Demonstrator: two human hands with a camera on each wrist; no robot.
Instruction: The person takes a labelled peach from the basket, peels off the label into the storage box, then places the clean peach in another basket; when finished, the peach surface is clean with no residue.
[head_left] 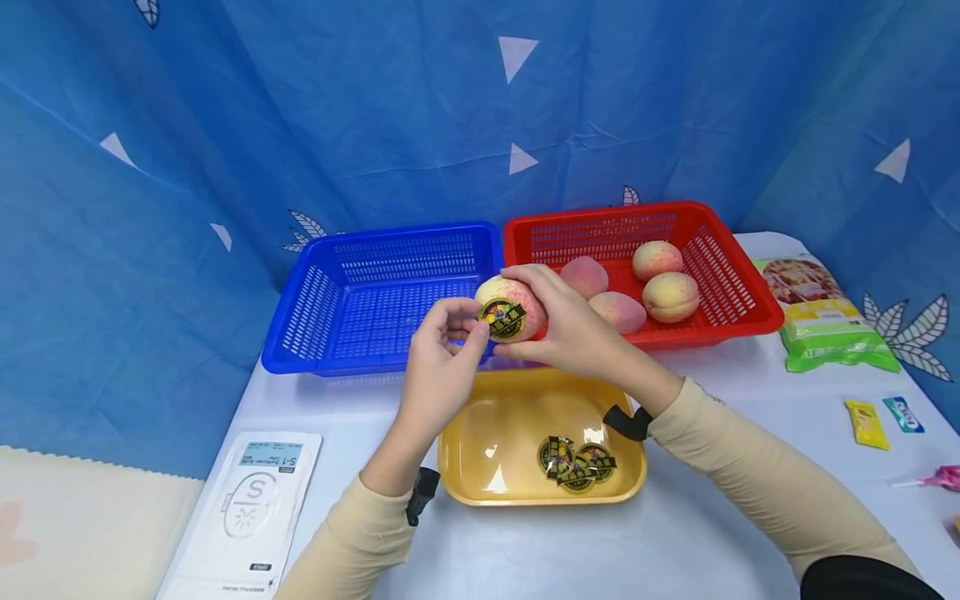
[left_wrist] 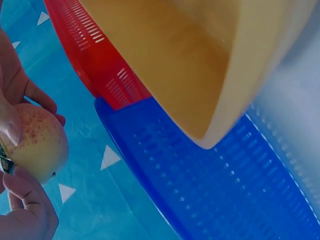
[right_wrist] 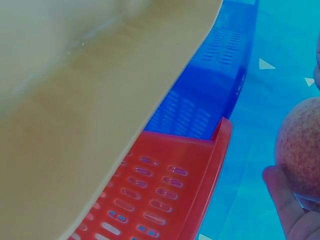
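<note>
My right hand (head_left: 576, 327) grips a pink and yellow peach (head_left: 497, 289) from the right, its thumb below and its fingers over the top. A round black and gold sticker (head_left: 502, 320) lies on the side of the peach that faces me. At the sticker's left edge, my left hand (head_left: 442, 362) pinches with thumb and curled fingertips. The left wrist view shows these fingertips close against the peach (left_wrist: 42, 142). Below both hands stands a yellow tray (head_left: 487, 425) with several more such stickers (head_left: 577, 463) at its right front.
Behind the hands stand a blue basket (head_left: 300, 364) and a red basket (head_left: 750, 321) with several peaches (head_left: 670, 297). On the left lies a white pouch (head_left: 251, 508). A green food bag (head_left: 836, 333), a yellow packet (head_left: 867, 425) and a small teal packet (head_left: 903, 415) lie on the right.
</note>
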